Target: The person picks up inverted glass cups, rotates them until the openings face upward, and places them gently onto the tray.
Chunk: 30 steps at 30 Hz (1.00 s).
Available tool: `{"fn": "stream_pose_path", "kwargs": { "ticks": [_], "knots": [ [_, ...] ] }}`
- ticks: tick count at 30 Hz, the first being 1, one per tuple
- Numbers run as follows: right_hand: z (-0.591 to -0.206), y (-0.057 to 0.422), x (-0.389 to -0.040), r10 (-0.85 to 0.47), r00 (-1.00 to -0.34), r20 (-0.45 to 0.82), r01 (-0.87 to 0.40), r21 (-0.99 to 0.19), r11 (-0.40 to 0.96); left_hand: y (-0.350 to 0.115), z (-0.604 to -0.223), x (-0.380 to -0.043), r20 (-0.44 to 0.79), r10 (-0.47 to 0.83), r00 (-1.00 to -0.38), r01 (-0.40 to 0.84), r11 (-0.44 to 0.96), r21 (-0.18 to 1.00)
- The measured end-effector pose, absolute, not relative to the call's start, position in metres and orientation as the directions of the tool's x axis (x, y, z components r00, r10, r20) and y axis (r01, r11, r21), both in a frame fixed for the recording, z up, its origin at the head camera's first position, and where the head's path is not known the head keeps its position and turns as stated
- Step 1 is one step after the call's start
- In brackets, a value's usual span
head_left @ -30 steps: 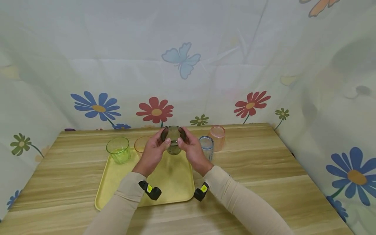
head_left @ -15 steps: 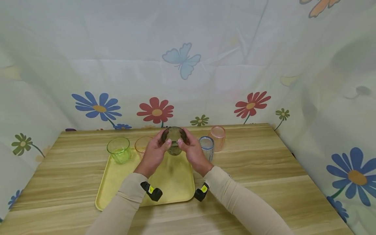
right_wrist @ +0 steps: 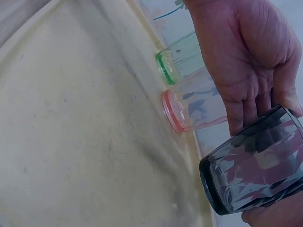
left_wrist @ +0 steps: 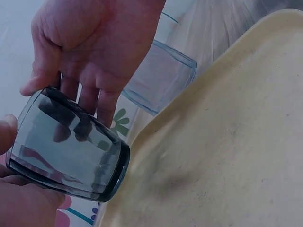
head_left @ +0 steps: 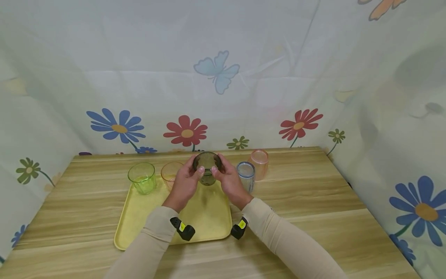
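Both of my hands hold a dark grey, see-through drinking glass [head_left: 208, 179] over the far part of a yellow tray [head_left: 205, 217]. My left hand [head_left: 184, 185] grips its left side and my right hand [head_left: 229, 182] its right side, with both thumbs on the near side. The glass is upright, its wide mouth facing up, and its base [left_wrist: 116, 177] is raised off the tray in the left wrist view. The right wrist view shows the left hand's fingers [right_wrist: 251, 111] behind the glass wall.
A green glass [head_left: 142, 180] and an orange-pink glass [head_left: 168, 174] stand at the tray's far left, mouths up. Right of the tray, a blue-rimmed glass [head_left: 246, 178] and a pink glass [head_left: 259, 164] stand bottom up on the wooden table [head_left: 306, 217]. A flower-printed curtain [head_left: 223, 112] hangs behind.
The head view has shifted very slightly, moving the scene a little to the right. Both hands keep the same hold on the grey glass.
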State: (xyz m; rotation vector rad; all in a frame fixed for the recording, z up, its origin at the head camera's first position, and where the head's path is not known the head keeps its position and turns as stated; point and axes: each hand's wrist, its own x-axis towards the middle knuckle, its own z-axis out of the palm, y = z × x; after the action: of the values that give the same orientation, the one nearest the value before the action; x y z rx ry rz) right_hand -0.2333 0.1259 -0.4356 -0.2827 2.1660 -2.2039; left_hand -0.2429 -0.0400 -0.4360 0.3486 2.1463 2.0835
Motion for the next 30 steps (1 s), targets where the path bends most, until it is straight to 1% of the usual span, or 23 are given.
{"fn": "stream_pose_path", "kwargs": {
  "ticks": [21,30],
  "knots": [
    [-0.443,0.126,-0.235,-0.143,-0.986,0.084,-0.087,-0.996,0.017,-0.035,-0.440,-0.242,0.033,0.208,-0.978,0.061,0.130,0.990],
    [-0.447,0.126,-0.238,-0.149,-0.986,0.074,-0.075,-0.997,0.004,-0.034,-0.440,-0.241,0.003,0.188,-0.982,0.036,0.169,0.985]
  ]
}}
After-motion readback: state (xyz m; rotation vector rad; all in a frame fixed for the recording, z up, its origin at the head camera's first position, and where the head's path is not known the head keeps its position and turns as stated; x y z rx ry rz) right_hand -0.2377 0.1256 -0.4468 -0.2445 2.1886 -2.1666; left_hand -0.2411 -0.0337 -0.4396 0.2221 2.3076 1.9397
